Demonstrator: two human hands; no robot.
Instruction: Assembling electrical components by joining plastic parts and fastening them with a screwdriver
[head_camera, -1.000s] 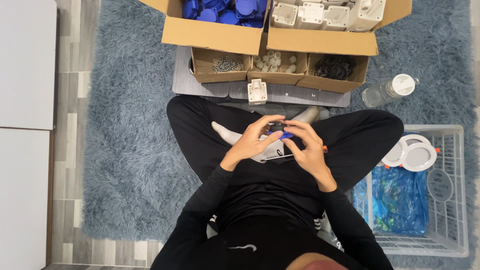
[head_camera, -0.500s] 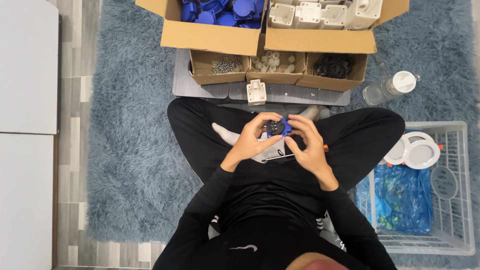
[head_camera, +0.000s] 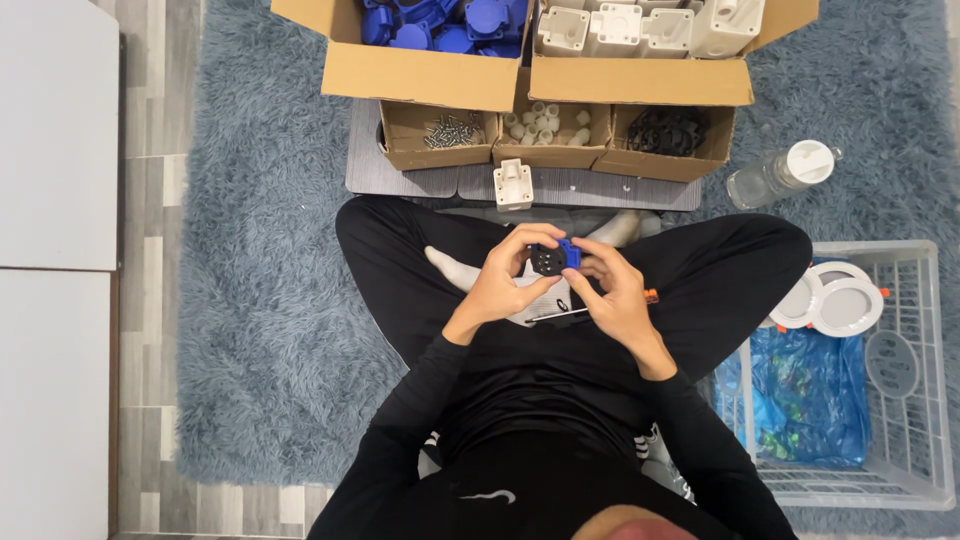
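Head view: the left hand (head_camera: 497, 285) and right hand (head_camera: 612, 292) together gripped a small blue-and-black plastic socket part (head_camera: 553, 258) above the lap. A white plastic housing (head_camera: 513, 184) stood on the grey board (head_camera: 420, 181) ahead, below the cardboard boxes (head_camera: 420, 75).

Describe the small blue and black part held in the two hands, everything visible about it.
The blue and black part looks like plastic: a dark round face with small holes, blue body on its right side. It sits above the crossed legs, pinched between the left hand and the right hand, whose fingertips touch it. Finer detail is too small to tell.
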